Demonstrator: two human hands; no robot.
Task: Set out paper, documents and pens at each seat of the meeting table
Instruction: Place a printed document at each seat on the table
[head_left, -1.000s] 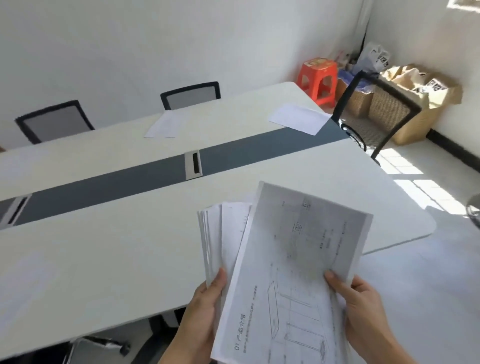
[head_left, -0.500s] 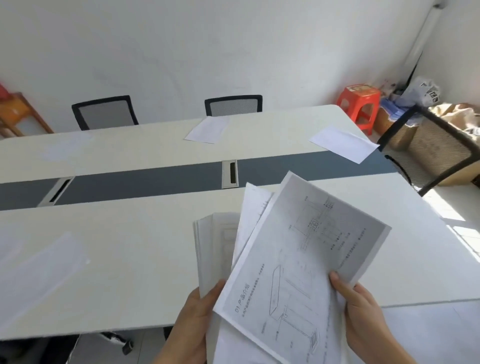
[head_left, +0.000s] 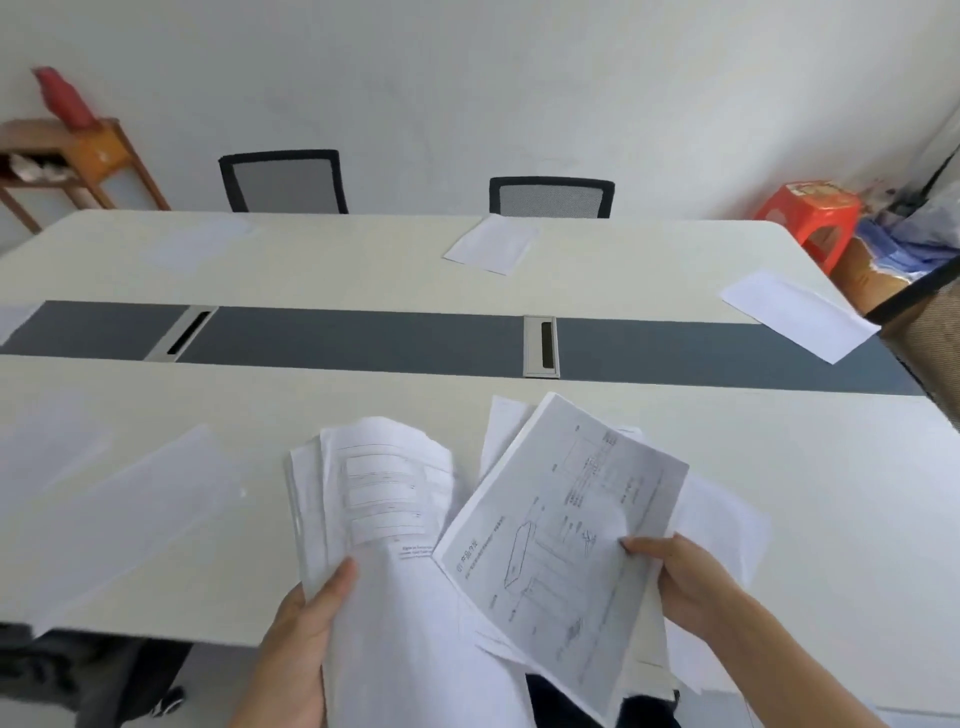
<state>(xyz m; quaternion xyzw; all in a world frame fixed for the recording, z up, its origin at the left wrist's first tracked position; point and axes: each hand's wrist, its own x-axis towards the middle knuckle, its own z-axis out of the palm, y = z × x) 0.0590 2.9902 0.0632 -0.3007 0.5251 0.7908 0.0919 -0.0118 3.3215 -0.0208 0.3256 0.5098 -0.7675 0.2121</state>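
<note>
My left hand grips a thick stack of printed documents by its lower edge, thumb on top. Pulled off to the right of that stack is a printed sheet with a line drawing, pinched by my right hand. Both are over the near side of the white meeting table. A white sheet lies at the far right seat. A second sheet lies at the table's right end. Pale sheets lie on the near left. No pens are visible.
Two black mesh chairs stand at the far side. A grey strip with cable boxes runs along the table's middle. A wooden shelf is at far left. A red stool, bags and another chair back crowd the right corner.
The view has swung left, bringing the shelf and the near-left sheets into sight. My right hand has drawn the printed sheet further right, away from the stack in my left hand.
</note>
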